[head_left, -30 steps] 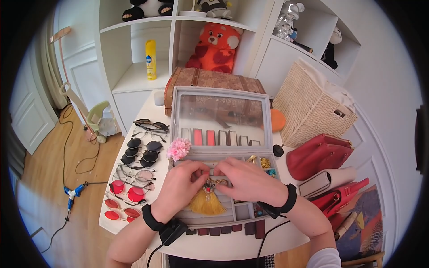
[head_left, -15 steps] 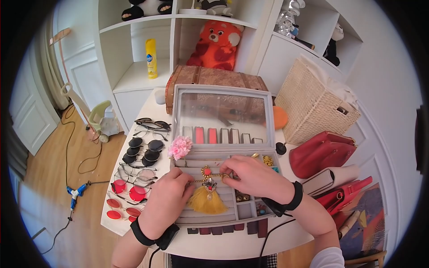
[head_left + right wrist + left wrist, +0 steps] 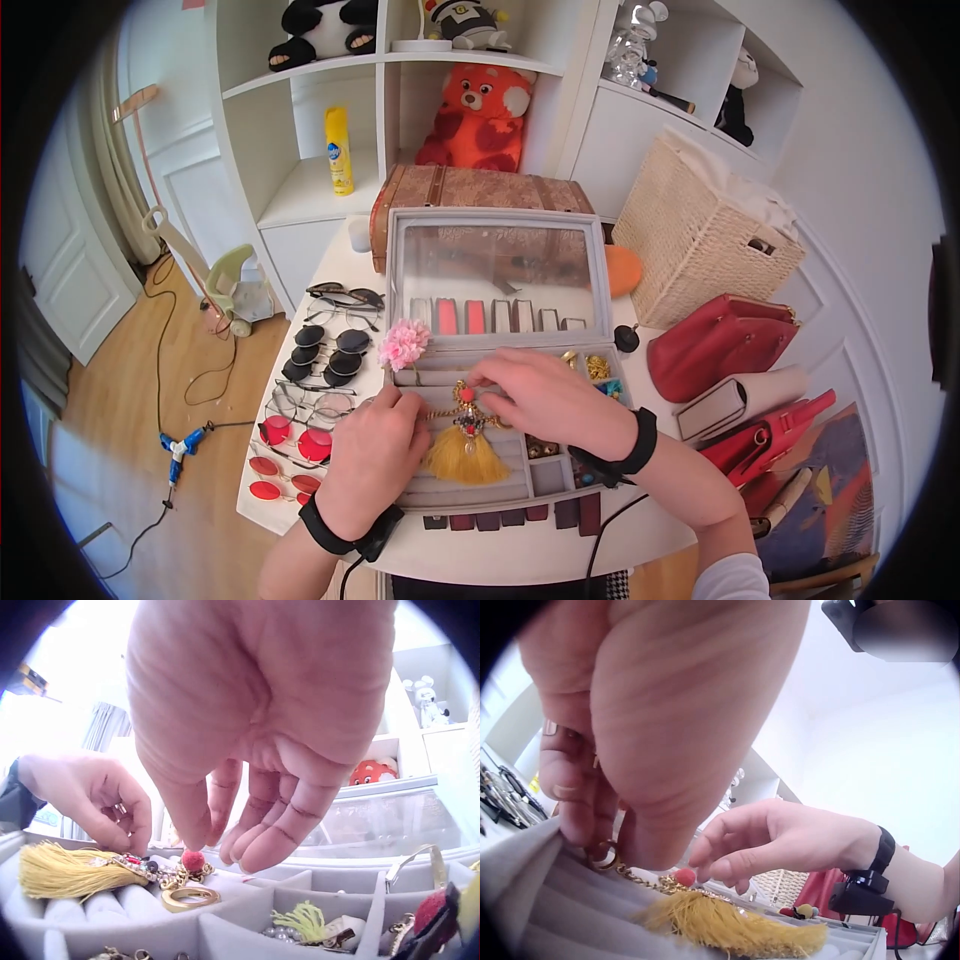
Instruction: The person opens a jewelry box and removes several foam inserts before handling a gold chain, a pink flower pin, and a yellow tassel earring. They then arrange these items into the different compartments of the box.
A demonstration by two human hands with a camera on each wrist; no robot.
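Note:
A gold chain piece with a yellow tassel [image 3: 468, 458] lies across the grey padded rows of a jewellery box [image 3: 460, 497]. My left hand [image 3: 375, 455] pinches the chain's end; in the left wrist view its fingers close round a gold ring [image 3: 604, 856]. Over the chain's upper middle, my right hand [image 3: 560, 395] has its fingertips beside a red bead [image 3: 466, 395]. The right wrist view puts them just above that bead [image 3: 193, 861], with bent, relaxed fingers; contact is unclear. Another gold ring [image 3: 191, 899] rests ungripped near the compartments.
The box's glass lid [image 3: 495, 270] stands raised behind, a pink flower [image 3: 404, 343] at its left corner. Glasses [image 3: 340, 352] line the table's left. A wicker basket [image 3: 690, 240] and red bag [image 3: 715, 345] stand right. Small compartments hold trinkets [image 3: 281, 934].
My right hand has let go of the chain's right end and moved left to the red bead. My left hand came away from the middle and holds the left end. The tassel has been uncovered.

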